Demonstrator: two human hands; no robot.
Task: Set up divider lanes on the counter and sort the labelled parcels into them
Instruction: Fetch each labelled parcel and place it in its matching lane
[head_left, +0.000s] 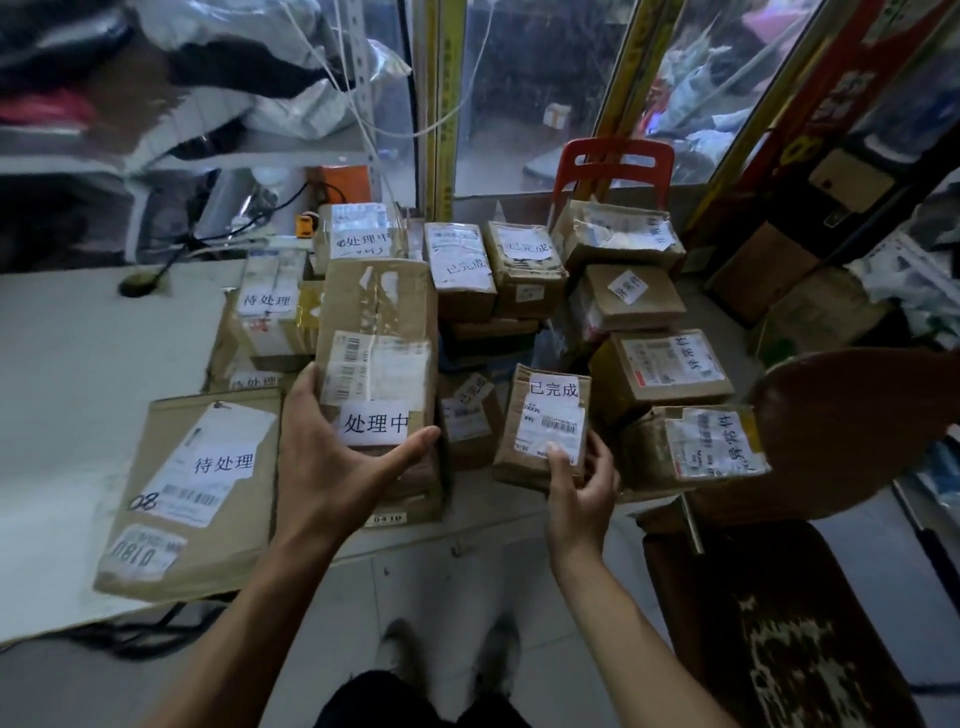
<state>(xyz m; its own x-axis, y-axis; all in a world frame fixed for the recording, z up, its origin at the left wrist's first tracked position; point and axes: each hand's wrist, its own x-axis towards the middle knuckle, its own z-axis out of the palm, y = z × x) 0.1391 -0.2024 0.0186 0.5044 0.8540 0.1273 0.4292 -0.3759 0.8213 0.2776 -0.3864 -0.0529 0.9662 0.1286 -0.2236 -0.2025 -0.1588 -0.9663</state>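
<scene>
Crowded counter (62, 364): left hand (332, 462) grasps a tall 处理中 box (379, 353), right hand (576, 483) pinches a small 已完成 parcel (545, 426); tight rows could topple.

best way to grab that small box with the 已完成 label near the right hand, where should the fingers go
Take the small 已完成 box by its two long side faces, coming from the near edge, where the right hand already pinches it. It looks tilted, its near end lifted, so that end is free. Neighbouring parcels crowd its far end. The left hand grips the 处理中 box.
</scene>
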